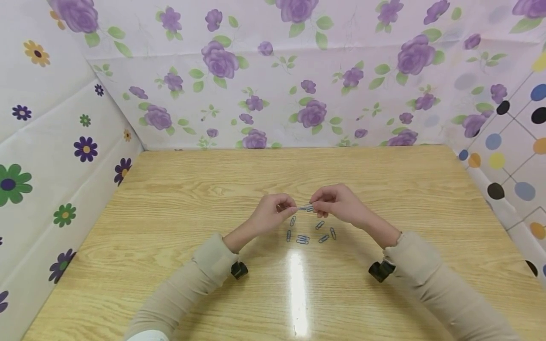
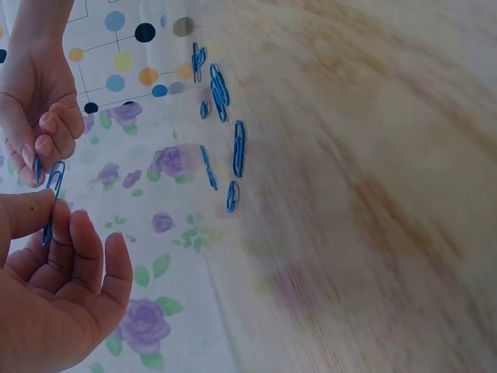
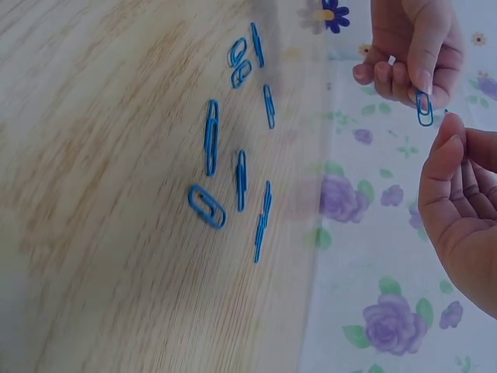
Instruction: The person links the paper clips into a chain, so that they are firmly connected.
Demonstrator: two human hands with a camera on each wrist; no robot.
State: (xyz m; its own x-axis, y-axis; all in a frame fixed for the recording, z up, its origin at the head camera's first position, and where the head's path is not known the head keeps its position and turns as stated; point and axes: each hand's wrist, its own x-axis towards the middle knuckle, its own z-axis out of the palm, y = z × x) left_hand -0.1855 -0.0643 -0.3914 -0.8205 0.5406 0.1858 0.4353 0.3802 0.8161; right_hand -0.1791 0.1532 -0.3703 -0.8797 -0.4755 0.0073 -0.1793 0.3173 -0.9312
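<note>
My left hand [image 1: 273, 211] pinches a blue wire paper clip [image 2: 54, 183] between thumb and index finger, its looped end sticking out. That same paper clip [image 3: 424, 109] hangs from the left fingertips in the right wrist view. Facing it, my right hand [image 1: 341, 204] pinches a second blue paper clip [image 2: 36, 169], mostly covered by the fingers. The two clips are very close; whether they touch I cannot tell. Several loose blue paper clips [image 1: 303, 237] lie on the table below the hands, among them one [image 1: 333, 233] at the right and one [image 1: 288, 235] at the left.
The wood-grain table [image 1: 192, 180] has a bright glare streak toward its front. A flower-printed cloth [image 1: 264, 94] stands along the back edge, with patterned cloths at both sides. Small black cameras [image 1: 239, 270] sit at the wrists.
</note>
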